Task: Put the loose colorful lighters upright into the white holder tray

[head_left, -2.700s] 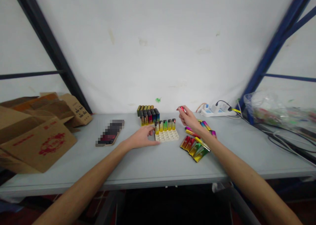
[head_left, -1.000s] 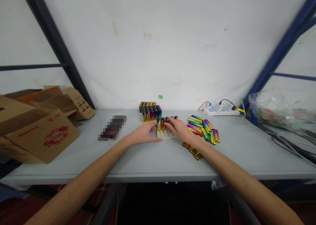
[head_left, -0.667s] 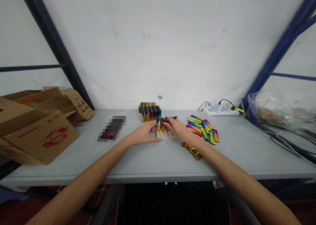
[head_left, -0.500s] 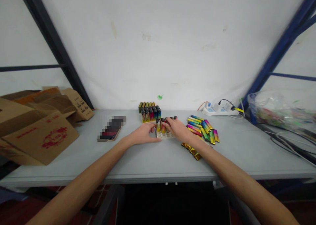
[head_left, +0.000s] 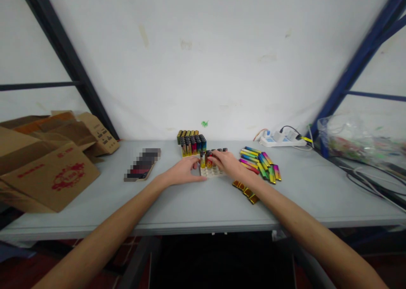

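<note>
While the head view is open, we list, at centre: one pale perforated tray (head_left: 209, 172); one red lighter (head_left: 209, 161), upright over it, pinched by the right hand (head_left: 229, 164); one yellow lighter (head_left: 203, 161), standing just left. The left hand (head_left: 180, 171), thumb and fingers apart, rests against the tray's left edge. We enter also: metallic cases (head_left: 262, 165), loose, right of centre; one carton (head_left: 53, 177), far left.

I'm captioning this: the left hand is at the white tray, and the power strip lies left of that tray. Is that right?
Not quite: the head view shows the power strip lying right of the white tray. The left hand is at that tray.
</note>
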Demonstrator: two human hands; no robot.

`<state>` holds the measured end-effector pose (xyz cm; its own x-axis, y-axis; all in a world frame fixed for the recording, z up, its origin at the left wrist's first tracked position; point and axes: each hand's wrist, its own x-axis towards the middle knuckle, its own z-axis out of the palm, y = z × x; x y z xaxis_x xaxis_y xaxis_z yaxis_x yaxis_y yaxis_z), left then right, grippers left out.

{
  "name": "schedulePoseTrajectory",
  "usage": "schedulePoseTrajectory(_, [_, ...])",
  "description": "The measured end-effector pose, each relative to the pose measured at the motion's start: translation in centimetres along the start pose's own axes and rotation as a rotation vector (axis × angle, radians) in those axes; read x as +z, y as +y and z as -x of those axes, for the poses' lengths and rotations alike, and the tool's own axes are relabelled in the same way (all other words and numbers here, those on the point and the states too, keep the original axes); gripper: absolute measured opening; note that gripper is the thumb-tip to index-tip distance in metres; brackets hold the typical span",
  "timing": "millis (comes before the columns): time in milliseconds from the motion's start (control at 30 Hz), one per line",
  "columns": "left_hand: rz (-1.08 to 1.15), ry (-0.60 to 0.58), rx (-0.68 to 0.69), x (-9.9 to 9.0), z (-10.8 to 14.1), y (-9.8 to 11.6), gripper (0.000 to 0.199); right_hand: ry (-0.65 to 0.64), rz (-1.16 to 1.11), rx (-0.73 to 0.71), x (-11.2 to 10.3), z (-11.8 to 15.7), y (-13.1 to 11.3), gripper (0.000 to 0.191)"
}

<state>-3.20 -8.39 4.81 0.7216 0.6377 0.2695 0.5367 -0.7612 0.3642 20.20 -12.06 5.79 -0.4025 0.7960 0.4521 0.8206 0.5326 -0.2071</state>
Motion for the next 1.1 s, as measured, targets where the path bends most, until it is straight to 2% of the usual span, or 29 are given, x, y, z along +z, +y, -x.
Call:
schedulePoseTrajectory(133, [0.005,-0.011,-0.011,-0.1,0.0,0.1,0.052,-0.034,0.029,-0.011,0.6,-0.1,0.1,0.026])
schedulePoseTrajectory(400, [-0.002,-0.004,-0.011,0.0,0.0,0.1,0.051,-0.075,-0.025,-0.023,0.2,-0.1,0.4,0.025])
schedulePoseTrajectory(667, [-0.003,-0.001,-0.007,0.0,0.0,0.0,0.054,-0.132,0.187,0.091,0.2,-0.4,-0.5,0.037])
schedulePoseTrajectory(867, [-0.004,-0.018,-0.013,0.0,-0.1,0.0,0.054,-0.156,0.162,0.055,-0.6,0.4,-0.5,0.048])
schedulePoseTrajectory(1000, [-0.002,-0.018,-0.001,0.0,0.0,-0.1,0.056,-0.053,0.189,0.09,-2.7,0.7,0.3,0.052])
schedulePoseTrajectory(1100, [0.003,-0.018,-0.003,0.0,0.0,-0.1,0.055,0.078,0.276,0.228,-4.7,0.9,2.6,0.051])
